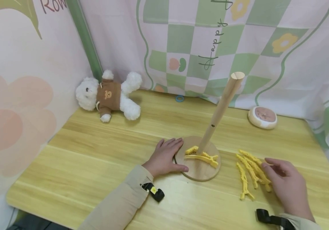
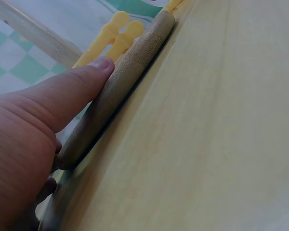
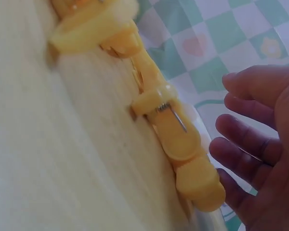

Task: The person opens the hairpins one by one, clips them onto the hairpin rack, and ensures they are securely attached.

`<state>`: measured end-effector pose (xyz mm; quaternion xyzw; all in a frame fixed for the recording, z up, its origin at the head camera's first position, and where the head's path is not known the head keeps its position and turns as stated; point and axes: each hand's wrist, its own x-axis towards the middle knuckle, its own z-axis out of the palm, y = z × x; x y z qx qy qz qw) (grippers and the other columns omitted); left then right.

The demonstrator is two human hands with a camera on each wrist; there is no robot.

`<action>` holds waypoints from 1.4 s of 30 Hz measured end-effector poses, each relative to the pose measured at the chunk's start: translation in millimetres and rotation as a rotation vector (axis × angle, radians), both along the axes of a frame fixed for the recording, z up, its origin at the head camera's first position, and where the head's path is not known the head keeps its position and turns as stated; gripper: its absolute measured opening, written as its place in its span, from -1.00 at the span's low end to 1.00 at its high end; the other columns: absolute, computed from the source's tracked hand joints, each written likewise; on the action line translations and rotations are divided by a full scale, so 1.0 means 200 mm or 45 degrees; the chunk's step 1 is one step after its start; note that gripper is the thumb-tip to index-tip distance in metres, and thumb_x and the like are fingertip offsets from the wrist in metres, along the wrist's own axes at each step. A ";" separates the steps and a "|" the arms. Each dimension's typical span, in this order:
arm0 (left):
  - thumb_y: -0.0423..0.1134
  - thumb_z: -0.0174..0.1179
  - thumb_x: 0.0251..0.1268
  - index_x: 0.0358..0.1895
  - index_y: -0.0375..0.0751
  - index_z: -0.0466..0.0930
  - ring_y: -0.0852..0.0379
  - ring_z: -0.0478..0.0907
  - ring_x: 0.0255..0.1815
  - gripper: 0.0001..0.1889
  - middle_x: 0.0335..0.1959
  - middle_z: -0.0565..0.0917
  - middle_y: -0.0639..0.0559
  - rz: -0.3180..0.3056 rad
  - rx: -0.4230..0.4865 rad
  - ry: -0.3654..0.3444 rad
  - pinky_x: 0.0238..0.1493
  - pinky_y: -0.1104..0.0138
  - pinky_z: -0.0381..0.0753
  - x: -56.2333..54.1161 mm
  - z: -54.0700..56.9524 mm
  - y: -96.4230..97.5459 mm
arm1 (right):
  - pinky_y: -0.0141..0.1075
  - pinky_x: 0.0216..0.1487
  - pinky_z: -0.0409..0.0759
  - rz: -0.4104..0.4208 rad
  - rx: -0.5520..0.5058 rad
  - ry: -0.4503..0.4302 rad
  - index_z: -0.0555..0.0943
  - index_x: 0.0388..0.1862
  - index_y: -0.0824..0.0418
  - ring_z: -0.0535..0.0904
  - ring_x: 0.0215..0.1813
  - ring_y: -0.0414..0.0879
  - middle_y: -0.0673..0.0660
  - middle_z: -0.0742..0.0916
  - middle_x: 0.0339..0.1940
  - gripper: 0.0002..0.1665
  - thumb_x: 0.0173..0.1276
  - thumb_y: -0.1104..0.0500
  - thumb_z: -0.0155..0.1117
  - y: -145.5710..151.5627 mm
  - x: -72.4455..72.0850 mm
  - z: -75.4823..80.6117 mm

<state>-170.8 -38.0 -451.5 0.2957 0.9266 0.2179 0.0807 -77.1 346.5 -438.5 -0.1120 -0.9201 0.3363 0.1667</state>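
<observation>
1. Left of the disc (image 1: pixel 199 172), I have the left hand (image 1: pixel 164 158) laid against the rim, fingers fairly straight and thumb over the near-left edge; it touches the disc without clenching.
2. On the disc, the post (image 1: pixel 222 108) rises with yellow clips (image 1: pixel 201 157) at its foot. One lies crosswise, roughly left to right, on the near side of the post. The left hand is nearer to these.
3. Right of the disc and apart from it, the loose clips (image 1: pixel 243 181) lie bunched on the counter (image 1: pixel 81 169). Their long axes run from far side to near, most slanting rightward as they come nearer. I judge this slant, with the bunch between the disc and the right hand (image 1: pixel 289 187), to matter most.
4. Farthest right of the disc, the right hand is much the nearer to that bunch. Its fingers are loosely bent and I see nothing grasped; I can't tell whether a fingertip touches a clip.
</observation>
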 end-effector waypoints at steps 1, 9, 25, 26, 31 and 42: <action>0.41 0.30 0.09 0.61 -0.10 0.07 0.01 -0.03 0.63 0.11 0.63 0.08 0.07 0.000 0.001 0.001 0.60 -0.04 -0.26 0.00 0.00 0.00 | -0.72 -0.25 0.36 0.000 -0.002 0.004 0.69 0.11 0.27 0.42 -0.24 -0.65 -0.51 0.52 -0.19 -0.55 0.36 0.02 0.42 0.01 0.00 0.00; 0.42 0.29 0.09 0.61 -0.10 0.07 0.01 -0.03 0.63 0.11 0.63 0.08 0.07 0.002 -0.002 0.008 0.60 -0.03 -0.26 0.00 -0.01 0.00 | -0.60 -0.41 0.41 0.035 0.061 -0.115 0.60 0.22 0.32 0.43 -0.38 -0.61 0.00 0.69 -0.21 -0.40 0.33 0.00 0.44 0.09 0.01 -0.02; 0.41 0.30 0.09 0.61 -0.10 0.08 0.01 -0.03 0.63 0.11 0.63 0.08 0.07 0.000 0.012 0.013 0.60 -0.04 -0.25 0.00 0.00 0.00 | -0.02 -0.18 0.44 0.104 0.176 -0.358 0.46 0.34 0.41 0.58 -0.12 0.08 0.54 0.61 0.08 -0.23 0.42 -0.14 0.30 0.16 -0.01 -0.01; 0.41 0.30 0.09 0.61 -0.10 0.08 0.01 -0.02 0.63 0.11 0.62 0.09 0.07 0.000 0.013 0.014 0.60 -0.04 -0.25 0.00 0.00 0.00 | -0.12 -0.22 0.43 0.081 0.170 -0.340 0.47 0.34 0.39 0.59 -0.20 -0.08 0.50 0.66 0.02 -0.24 0.41 -0.14 0.32 0.16 0.00 -0.01; 0.41 0.31 0.08 0.61 -0.10 0.08 0.01 -0.03 0.63 0.11 0.62 0.09 0.07 0.005 0.012 0.002 0.60 -0.04 -0.26 0.00 0.00 0.00 | -0.45 -0.41 0.35 0.006 0.140 -0.170 0.55 0.29 0.35 0.39 -0.45 -0.56 0.19 0.76 -0.33 -0.34 0.37 -0.04 0.39 0.11 0.01 0.00; 0.42 0.30 0.08 0.61 -0.09 0.07 0.02 -0.03 0.63 0.11 0.63 0.08 0.08 0.005 0.008 0.005 0.60 -0.03 -0.27 0.00 -0.01 0.00 | -0.46 -0.62 0.36 0.078 0.005 0.096 0.64 0.19 0.27 0.41 -0.55 -0.33 -0.43 0.58 -0.39 -0.47 0.27 0.13 0.50 -0.06 0.00 0.03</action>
